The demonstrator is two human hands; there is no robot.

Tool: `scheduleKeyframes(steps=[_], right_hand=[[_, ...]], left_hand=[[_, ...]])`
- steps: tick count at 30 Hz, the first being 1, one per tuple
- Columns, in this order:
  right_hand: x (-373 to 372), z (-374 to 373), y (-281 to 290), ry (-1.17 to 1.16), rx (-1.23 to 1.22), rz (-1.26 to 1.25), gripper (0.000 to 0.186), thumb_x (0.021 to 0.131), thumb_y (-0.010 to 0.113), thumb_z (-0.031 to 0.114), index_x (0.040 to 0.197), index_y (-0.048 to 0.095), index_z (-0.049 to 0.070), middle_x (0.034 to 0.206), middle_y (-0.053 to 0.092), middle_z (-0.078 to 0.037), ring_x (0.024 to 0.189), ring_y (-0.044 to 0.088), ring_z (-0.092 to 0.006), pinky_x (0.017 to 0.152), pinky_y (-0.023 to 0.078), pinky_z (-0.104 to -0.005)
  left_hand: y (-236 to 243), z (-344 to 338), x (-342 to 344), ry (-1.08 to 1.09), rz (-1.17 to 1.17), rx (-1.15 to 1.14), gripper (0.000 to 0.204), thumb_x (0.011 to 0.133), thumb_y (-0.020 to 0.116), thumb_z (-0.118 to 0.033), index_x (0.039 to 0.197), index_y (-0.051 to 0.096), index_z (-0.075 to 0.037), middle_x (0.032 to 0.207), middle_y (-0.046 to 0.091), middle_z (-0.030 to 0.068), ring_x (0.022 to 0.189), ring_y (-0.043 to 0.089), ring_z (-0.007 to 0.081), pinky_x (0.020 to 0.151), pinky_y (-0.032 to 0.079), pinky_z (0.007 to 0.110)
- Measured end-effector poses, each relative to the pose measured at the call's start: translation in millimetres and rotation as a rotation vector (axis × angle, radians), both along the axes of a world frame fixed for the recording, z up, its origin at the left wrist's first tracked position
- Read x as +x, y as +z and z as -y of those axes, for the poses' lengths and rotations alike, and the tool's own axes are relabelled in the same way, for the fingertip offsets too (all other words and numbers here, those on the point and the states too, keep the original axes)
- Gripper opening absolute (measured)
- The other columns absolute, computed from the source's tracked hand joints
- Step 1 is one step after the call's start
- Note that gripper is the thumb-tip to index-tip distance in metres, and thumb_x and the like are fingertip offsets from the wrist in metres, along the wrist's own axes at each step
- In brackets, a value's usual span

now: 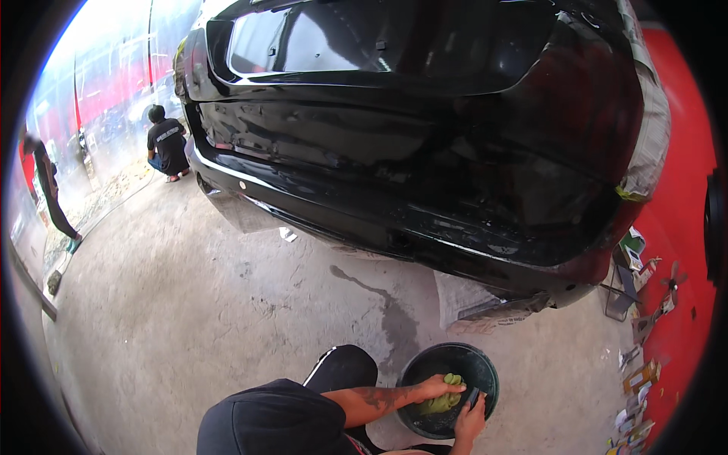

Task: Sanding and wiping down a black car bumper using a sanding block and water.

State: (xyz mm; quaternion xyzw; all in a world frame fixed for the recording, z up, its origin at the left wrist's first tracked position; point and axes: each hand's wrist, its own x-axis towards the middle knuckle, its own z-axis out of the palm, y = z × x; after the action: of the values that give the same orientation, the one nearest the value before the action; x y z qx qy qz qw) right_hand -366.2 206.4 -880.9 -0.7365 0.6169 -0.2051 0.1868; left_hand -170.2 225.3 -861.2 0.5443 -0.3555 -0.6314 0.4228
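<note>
A dark green round bucket [489, 362] stands on the floor in front of me, with both my hands over its opening. My left hand [435, 388] is closed on a wet-looking yellow-green cloth [441, 403], which bunches above the fingers and hangs below the palm into the bucket. In my right hand [470, 419] is a small dark block [475, 395], held upright between thumb and fingers close beside the cloth. The bottom of the bucket is mostly hidden by my hands and the cloth.
A glossy black car rear [341, 129] fills the space ahead, its edges masked with paper [650, 129]. A wet streak [394, 318] marks the concrete floor. Boxes and bottles [641, 377] line the red wall at right. One person squats [168, 144] and another stands [49, 186] at far left.
</note>
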Motion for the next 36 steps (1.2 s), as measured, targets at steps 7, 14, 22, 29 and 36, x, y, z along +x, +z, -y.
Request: scheduleKeyframes(steps=[7, 14, 22, 29, 36], right_hand=[[-11.5, 2.5, -23.6, 0.06, -0.129, 0.026, 0.054, 0.095, 0.061, 0.019, 0.147, 0.048, 0.01, 0.134, 0.063, -0.019, 0.118, 0.063, -0.0407, 0.097, 0.051, -0.0491], [-4.5, -3.1, -6.7, 0.044, -0.129, 0.062, 0.052, 0.094, 0.062, 0.019, 0.145, 0.05, 0.011, 0.131, 0.065, -0.019, 0.115, 0.065, -0.0406, 0.096, 0.051, -0.0481], [-1.4, -8.0, 18.4, 0.031, 0.031, 0.237, 0.047, 0.092, 0.066, 0.019, 0.136, 0.06, 0.005, 0.125, 0.069, -0.02, 0.118, 0.066, -0.038, 0.102, 0.05, -0.043], [-7.0, -10.9, -5.9, 0.15, -0.056, 0.562, 0.035, 0.091, 0.065, 0.011, 0.122, 0.066, -0.004, 0.113, 0.072, -0.016, 0.106, 0.069, -0.0273, 0.096, 0.05, -0.0364], [13.1, -10.1, -15.3, 0.243, 0.077, 0.666, 0.028, 0.099, 0.063, 0.015, 0.118, 0.066, -0.005, 0.103, 0.07, -0.01, 0.094, 0.063, -0.0186, 0.09, 0.049, -0.0328]], left_hand=[[-5.8, 3.5, -5.1, -0.115, 0.081, 0.113, 0.067, 0.086, 0.072, -0.062, 0.12, 0.072, -0.005, 0.113, 0.073, 0.0103, 0.103, 0.069, 0.0248, 0.093, 0.052, 0.04], [-36.6, 9.5, -12.0, -0.342, 0.547, -0.164, 0.057, 0.082, 0.073, -0.039, 0.13, 0.068, -0.009, 0.12, 0.072, 0.0216, 0.112, 0.069, 0.0365, 0.098, 0.052, 0.044], [-31.7, 7.3, -14.6, -0.241, 0.238, -0.297, 0.062, 0.094, 0.071, -0.032, 0.149, 0.052, -0.012, 0.127, 0.07, 0.0174, 0.119, 0.066, 0.0298, 0.105, 0.048, 0.038], [-37.0, 11.8, -14.4, -0.116, 0.247, -0.485, 0.056, 0.093, 0.074, -0.027, 0.143, 0.057, -0.01, 0.128, 0.068, 0.014, 0.117, 0.065, 0.0247, 0.104, 0.049, 0.036], [-27.8, -0.3, 9.5, -0.031, 0.351, -0.482, 0.051, 0.086, 0.076, -0.026, 0.133, 0.066, -0.008, 0.121, 0.072, 0.0159, 0.116, 0.068, 0.0278, 0.101, 0.051, 0.037]])
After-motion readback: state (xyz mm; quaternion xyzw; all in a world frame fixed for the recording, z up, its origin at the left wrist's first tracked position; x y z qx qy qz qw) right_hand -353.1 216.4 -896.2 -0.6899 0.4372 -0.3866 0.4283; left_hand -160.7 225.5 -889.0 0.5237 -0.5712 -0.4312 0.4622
